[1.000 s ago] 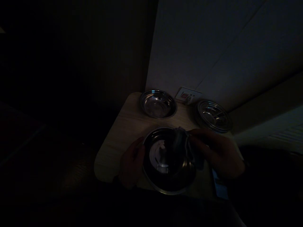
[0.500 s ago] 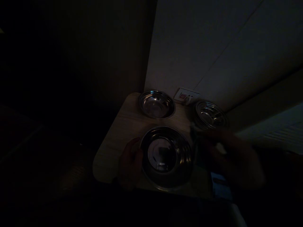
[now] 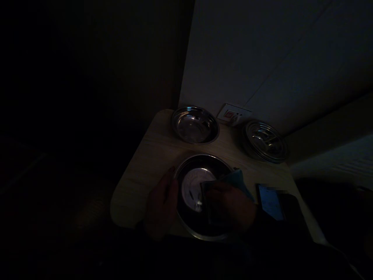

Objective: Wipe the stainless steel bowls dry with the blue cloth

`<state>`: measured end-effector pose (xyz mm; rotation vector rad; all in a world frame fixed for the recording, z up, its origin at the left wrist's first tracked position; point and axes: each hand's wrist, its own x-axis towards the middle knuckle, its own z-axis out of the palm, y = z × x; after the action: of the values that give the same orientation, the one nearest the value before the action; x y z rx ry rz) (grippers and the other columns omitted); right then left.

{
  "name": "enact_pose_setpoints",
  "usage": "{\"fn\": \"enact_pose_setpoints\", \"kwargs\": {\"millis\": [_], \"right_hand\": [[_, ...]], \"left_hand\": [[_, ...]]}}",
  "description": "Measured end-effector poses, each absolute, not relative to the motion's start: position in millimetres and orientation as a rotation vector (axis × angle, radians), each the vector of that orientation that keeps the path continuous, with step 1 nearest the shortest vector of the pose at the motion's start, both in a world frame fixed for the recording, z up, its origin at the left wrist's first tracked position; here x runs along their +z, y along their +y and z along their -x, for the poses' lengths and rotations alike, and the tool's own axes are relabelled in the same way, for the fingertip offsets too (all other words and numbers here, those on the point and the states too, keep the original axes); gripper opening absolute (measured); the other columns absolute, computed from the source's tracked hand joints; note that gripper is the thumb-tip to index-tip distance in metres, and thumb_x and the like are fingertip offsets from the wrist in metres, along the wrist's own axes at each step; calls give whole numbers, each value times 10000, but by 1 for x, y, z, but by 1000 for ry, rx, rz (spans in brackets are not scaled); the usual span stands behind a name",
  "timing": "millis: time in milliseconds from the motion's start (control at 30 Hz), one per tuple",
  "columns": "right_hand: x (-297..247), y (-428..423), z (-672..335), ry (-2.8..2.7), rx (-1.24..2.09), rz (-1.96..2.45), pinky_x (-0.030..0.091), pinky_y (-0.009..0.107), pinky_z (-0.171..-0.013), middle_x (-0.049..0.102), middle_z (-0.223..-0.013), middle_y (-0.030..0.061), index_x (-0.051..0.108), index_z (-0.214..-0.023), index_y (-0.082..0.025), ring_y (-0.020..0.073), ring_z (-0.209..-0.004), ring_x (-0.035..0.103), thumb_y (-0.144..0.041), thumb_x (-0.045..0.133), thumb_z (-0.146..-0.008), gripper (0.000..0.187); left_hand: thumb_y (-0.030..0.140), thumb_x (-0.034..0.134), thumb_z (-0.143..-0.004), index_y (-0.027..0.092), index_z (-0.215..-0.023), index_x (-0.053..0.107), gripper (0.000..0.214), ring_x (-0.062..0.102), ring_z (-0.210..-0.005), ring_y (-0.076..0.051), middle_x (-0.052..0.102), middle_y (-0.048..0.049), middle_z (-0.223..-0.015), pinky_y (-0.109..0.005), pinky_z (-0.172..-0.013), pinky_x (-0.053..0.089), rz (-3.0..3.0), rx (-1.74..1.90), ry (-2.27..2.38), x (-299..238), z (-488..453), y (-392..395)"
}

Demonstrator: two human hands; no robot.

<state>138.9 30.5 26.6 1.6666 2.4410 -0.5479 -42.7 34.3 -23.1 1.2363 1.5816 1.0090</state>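
Cloth (image 3: 239, 179): bunched under the curled fingers of your right hand (image 3: 233, 206), inside the near bowl (image 3: 190, 194), seemingly so it stayed against the metal.
Bowl's left edge: your left hand (image 3: 160, 210) was there, fingers slightly parted, likely steadying it; the dark hid whether they gripped.
Table (image 3: 136, 175): the near bowl sat open side up at its front, between both hands, probably for easy reach.
Phone (image 3: 271, 203): lay lit beyond your right hand, perhaps clear of the work.
Wall (image 3: 221, 70): the back bowl (image 3: 194, 126) and nested stack (image 3: 265, 142) stood near it, apart.
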Motion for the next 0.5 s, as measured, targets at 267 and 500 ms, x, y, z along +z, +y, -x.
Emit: {"fn": "enact_pose_setpoints", "kwargs": {"millis": [267, 500], "right_hand": [[27, 50, -99, 2424, -496, -1511, 445, 240, -679, 642, -975, 83, 650, -950, -171, 181, -864, 608, -131, 475, -856, 202], [23, 54, -113, 2393, -406, -1559, 410, 244, -617, 649, -860, 67, 656, -858, -181, 166, -759, 609, -171, 447, -876, 210]], "left_hand": [[373, 382, -859, 179, -1173, 584, 420, 572, -1090, -203, 627, -55, -1172, -290, -905, 468, -1287, 962, 1608, -22, 43, 30], [370, 366, -868, 183, -1212, 552, 434, 578, -1082, -198, 623, -48, -1179, -273, -862, 494, -1284, 987, 1597, -21, 42, 29]]}}
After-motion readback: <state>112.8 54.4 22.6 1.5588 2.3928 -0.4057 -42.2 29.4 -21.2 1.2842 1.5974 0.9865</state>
